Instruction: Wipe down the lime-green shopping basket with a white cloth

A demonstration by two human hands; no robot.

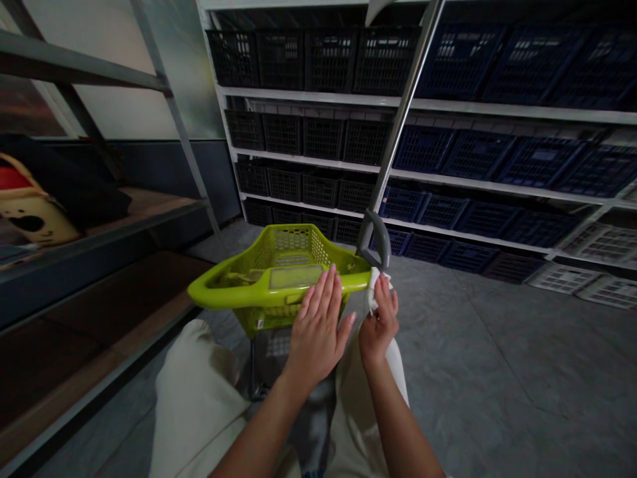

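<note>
A lime-green plastic shopping cart (233,295) stands just in front of my knees. Its rounded handle rail faces me, with a pale panel (293,275) set in the middle. My left hand (318,325) is stretched out flat, fingers together, against the rail right of that panel. With my right hand (381,322) I hold a white cloth (373,292) to the rail's right end. Just beyond it a grey loop (374,242) joins a long metal pole (408,99) that rises up and away.
Shelves with black crates (328,60) and blue crates (478,156) fill the far wall. White crates (604,289) sit low at right. On the left, a metal-framed rack (149,212) carries a cartoon-faced bag (37,216) and dark fabric (84,186). Grey floor (472,358) extends to the right.
</note>
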